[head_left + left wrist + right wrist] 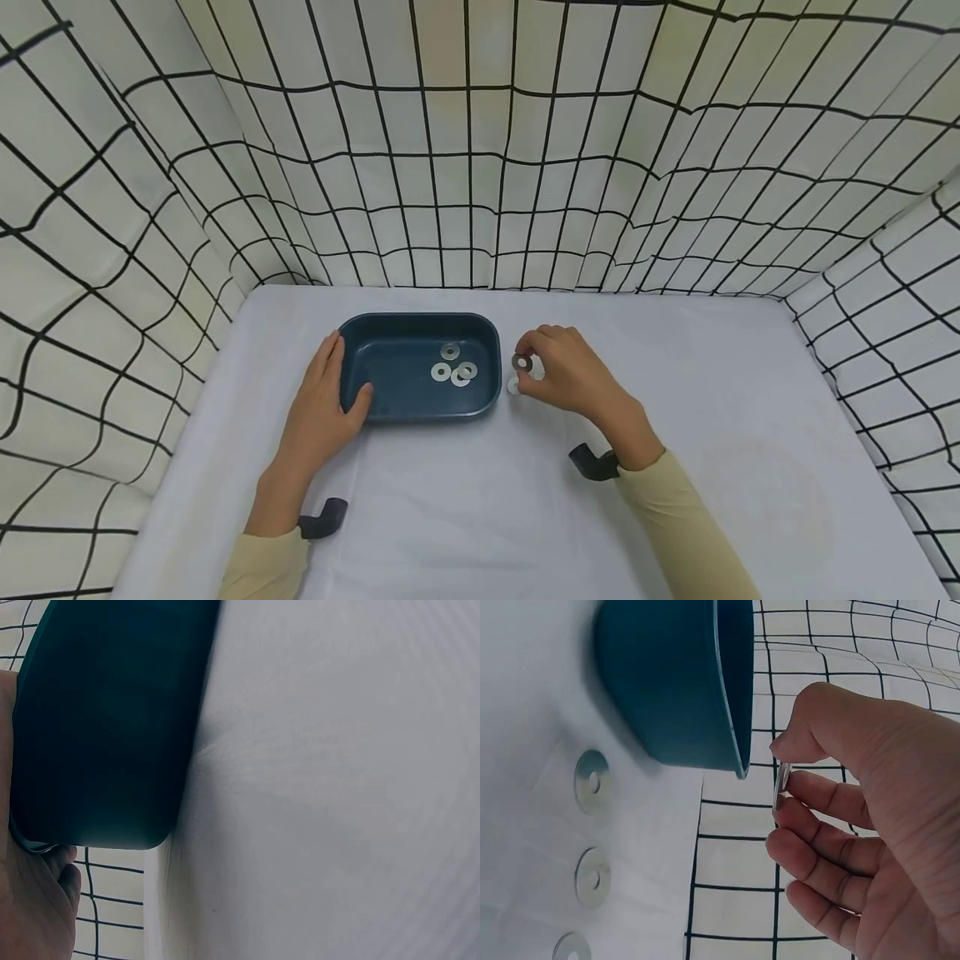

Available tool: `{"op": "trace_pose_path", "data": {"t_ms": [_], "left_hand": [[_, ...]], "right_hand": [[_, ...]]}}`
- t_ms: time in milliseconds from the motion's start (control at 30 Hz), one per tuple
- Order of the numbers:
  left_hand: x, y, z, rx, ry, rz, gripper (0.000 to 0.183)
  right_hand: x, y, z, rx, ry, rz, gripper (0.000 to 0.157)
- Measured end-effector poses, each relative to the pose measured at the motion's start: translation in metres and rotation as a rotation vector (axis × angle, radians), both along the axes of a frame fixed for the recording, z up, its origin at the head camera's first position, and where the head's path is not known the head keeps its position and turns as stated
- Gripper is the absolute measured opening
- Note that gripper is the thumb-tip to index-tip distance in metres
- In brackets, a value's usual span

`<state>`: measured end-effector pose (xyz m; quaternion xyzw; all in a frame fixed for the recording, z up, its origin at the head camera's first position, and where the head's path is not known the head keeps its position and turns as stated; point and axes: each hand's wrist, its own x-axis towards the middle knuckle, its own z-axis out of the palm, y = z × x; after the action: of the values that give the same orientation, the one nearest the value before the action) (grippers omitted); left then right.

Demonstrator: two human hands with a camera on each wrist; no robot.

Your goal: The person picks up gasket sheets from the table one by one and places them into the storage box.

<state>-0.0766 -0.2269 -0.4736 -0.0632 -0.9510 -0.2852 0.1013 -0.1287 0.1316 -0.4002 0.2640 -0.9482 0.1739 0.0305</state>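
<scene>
A dark blue rectangular tray (420, 412) sits on the white cloth. My left hand (322, 408) holds its near left corner, fingers along the left side and thumb at the near rim. Inside lie several flat metal washers (441, 372), two of them overlapping. Just right of the tray, my right hand (570, 375) pinches a washer (522, 362) between thumb and fingertips, raised off the cloth; it appears edge-on in the right wrist view. Beneath that hand, loose washers lie on the cloth, including a shiny washer (592, 782) and another washer (592, 877), partly hidden in the head view.
A white cloth (465, 508) covers the table. Black grid netting (468, 179) over pale panels stands behind it and on both sides. Dark wrist mounts (592, 462) sit near both cuffs.
</scene>
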Motion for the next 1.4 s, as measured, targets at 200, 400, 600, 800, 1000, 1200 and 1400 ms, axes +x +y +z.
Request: {"op": "trace_pose_path", "data": {"t_ms": [200,400,600,800,1000,1200,1400], "left_hand": [[-0.001,0.001,0.004,0.011,0.017,-0.005,0.083],[0.000,0.001,0.001,0.000,0.023,-0.005,0.082],[0.005,0.000,-0.004,0.007,0.025,-0.003,0.082],[0.002,-0.001,-0.004,0.006,0.043,0.001,0.082],[0.002,-0.001,-0.003,0.002,0.021,-0.001,0.083],[0.002,0.000,-0.003,0.000,-0.001,-0.003,0.083],[-0.001,-0.002,-0.004,-0.011,0.013,-0.002,0.083]], "right_hand": [[-0.008,-0.014,0.006,0.006,0.017,0.036,0.019],[-0.011,-0.031,0.004,0.006,0.001,0.111,0.020],[-0.011,-0.045,0.000,0.034,-0.015,0.173,0.022],[-0.010,-0.053,0.002,0.053,-0.009,0.213,0.023],[-0.008,-0.059,0.002,0.102,0.001,0.234,0.024],[-0.003,-0.061,0.004,0.124,0.007,0.242,0.023],[-0.001,-0.057,0.007,0.087,0.004,0.235,0.038]]}}
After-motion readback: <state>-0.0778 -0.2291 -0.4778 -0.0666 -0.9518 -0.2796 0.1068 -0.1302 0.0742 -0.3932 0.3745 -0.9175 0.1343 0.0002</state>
